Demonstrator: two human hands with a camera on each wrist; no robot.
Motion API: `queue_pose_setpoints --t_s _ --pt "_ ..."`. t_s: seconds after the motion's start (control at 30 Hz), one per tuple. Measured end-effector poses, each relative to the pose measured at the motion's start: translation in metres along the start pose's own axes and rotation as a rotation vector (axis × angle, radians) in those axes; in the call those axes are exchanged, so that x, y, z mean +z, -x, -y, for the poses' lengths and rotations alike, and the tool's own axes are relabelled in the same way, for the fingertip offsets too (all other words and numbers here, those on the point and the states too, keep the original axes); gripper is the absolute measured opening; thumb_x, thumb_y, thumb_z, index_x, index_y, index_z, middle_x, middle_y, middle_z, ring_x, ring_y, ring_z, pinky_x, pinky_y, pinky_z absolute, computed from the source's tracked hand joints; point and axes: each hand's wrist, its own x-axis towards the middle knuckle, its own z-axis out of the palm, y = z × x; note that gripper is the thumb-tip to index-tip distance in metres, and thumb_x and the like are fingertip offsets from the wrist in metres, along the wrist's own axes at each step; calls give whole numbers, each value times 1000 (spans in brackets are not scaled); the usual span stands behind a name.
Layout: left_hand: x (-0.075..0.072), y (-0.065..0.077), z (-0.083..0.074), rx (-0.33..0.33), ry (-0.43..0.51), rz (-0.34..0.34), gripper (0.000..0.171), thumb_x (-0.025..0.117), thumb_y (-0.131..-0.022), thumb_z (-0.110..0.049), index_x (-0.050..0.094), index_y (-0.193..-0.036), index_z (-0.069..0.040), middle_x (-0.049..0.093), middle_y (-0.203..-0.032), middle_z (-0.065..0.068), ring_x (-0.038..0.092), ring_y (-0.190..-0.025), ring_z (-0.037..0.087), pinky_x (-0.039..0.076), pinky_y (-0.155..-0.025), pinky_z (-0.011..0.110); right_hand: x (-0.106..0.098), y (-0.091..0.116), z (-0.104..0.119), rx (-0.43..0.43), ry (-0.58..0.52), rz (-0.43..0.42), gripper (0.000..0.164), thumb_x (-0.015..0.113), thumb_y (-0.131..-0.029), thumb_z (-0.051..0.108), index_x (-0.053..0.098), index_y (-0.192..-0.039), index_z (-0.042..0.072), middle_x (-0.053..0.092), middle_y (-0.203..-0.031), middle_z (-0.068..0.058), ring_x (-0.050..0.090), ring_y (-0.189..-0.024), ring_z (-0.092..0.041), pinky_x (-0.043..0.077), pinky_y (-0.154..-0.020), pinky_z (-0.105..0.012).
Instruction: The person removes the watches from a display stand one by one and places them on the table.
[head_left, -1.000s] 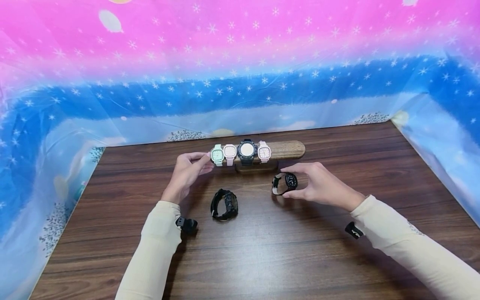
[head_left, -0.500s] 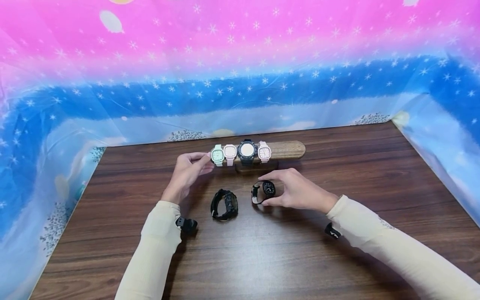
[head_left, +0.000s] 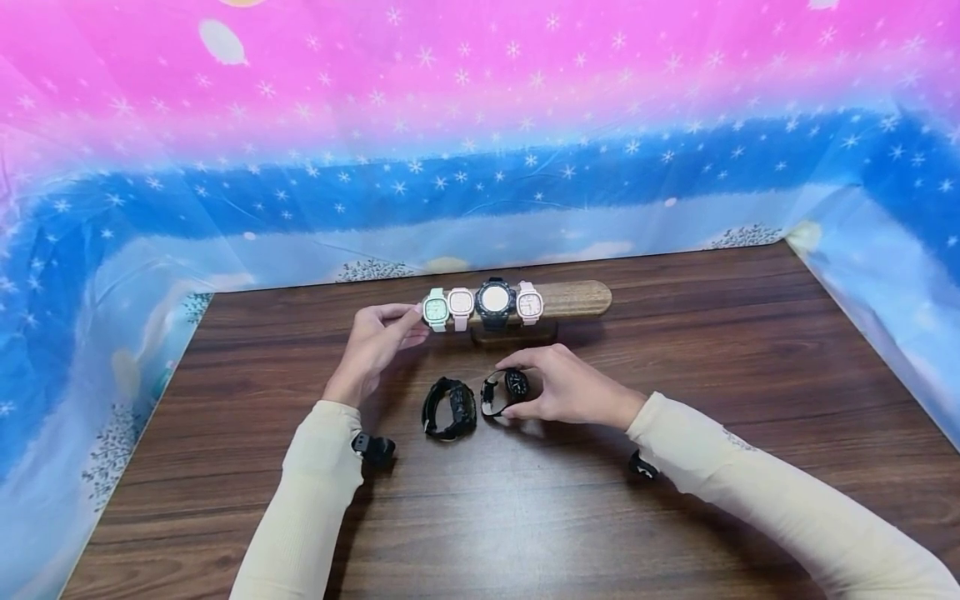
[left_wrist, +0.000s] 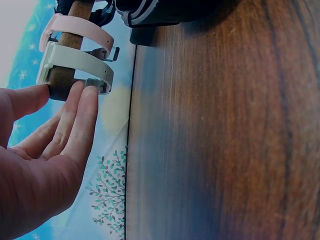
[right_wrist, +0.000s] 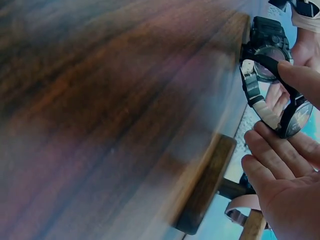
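My right hand [head_left: 573, 387] pinches a small black wristwatch [head_left: 516, 385] between thumb and fingers, its strap closed in a loop. Left of it, another black watch [head_left: 450, 410], chunkier, stands on its side on the table. With thumb and fingertips, my left hand [head_left: 378, 346] holds the left end of a wooden watch stand [head_left: 573, 300]. Nearest those fingers on the bar is a mint green watch [left_wrist: 75, 57]. Beside it come a pink watch [head_left: 461, 308], a large black watch [head_left: 495, 302] and a pale pink watch [head_left: 529, 304]. In the right wrist view the held watch [right_wrist: 300, 117] hangs between thumb and fingertips.
The stand's foot [head_left: 513, 333] rests on a dark brown wood-grain table [head_left: 637, 517]. Behind the table hangs a pink and blue snowflake cloth [head_left: 480, 183], which also covers both sides. Black straps with cameras [head_left: 373, 450] sit at the wrists.
My right hand has carried the small black watch leftward and slightly toward me, close beside the chunky black watch. The left hand stays at the stand's end.
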Motion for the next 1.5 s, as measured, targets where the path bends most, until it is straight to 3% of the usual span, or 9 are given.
queue_pose_setpoints --t_s 0.1,0.23,0.33,0.47,0.57,0.93,1.33,1.5 --pt "0 0 0 1 2 0 40 62 -103 -19 60 -130 10 68 -115 21 71 -104 30 60 -90 30 2 -1 0 11 5 -2 56 89 -79 24 68 -125 0 73 -114 -6 51 -70 -9 53 -76 -30" --pt "0 -1 1 0 6 2 40 62 -103 -19 60 -130 11 67 -115 22 71 -104 31 59 -91 32 3 0 -1 34 6 9 56 90 -79 25 69 -125 2 72 -98 -4 31 -54 -4 40 -57 -23" --pt "0 -1 1 -1 2 1 40 63 -102 -19 60 -130 11 67 -117 23 70 -104 32 59 -92 32 4 0 -2 44 11 20 55 90 -79 26 70 -124 3 72 -97 -2 37 -56 -5 39 -56 -22" --pt "0 -2 1 -2 -2 2 40 63 -102 -19 60 -130 10 67 -118 23 70 -105 32 59 -92 32 4 1 -4 60 38 30 53 90 -78 27 71 -122 4 74 -105 -3 51 -66 -9 49 -66 -25" --pt "0 -2 1 0 0 3 40 63 -102 -19 60 -129 11 67 -117 23 70 -104 32 59 -92 32 4 1 -4 80 67 38 54 90 -78 28 71 -122 3 75 -108 -4 53 -70 -8 53 -77 -31" --pt "0 -1 0 -7 3 2 40 63 -103 -19 60 -130 10 68 -116 22 71 -102 29 58 -94 36 3 4 -1 124 129 61 58 90 -78 29 70 -123 0 72 -119 -10 57 -80 -12 49 -104 -48" --pt "-1 -1 0 -15 -4 3 40 62 -103 -19 60 -131 9 69 -112 20 72 -100 26 56 -98 39 4 6 -1 121 162 64 59 90 -77 30 70 -124 0 72 -119 -11 67 -110 -23 49 -105 -48" --pt "-1 -2 0 -22 3 5 39 61 -103 -19 59 -131 9 70 -110 20 72 -100 25 55 -99 41 3 6 0 122 161 59 62 91 -76 30 69 -126 2 71 -119 -11 67 -110 -23 51 -103 -46"
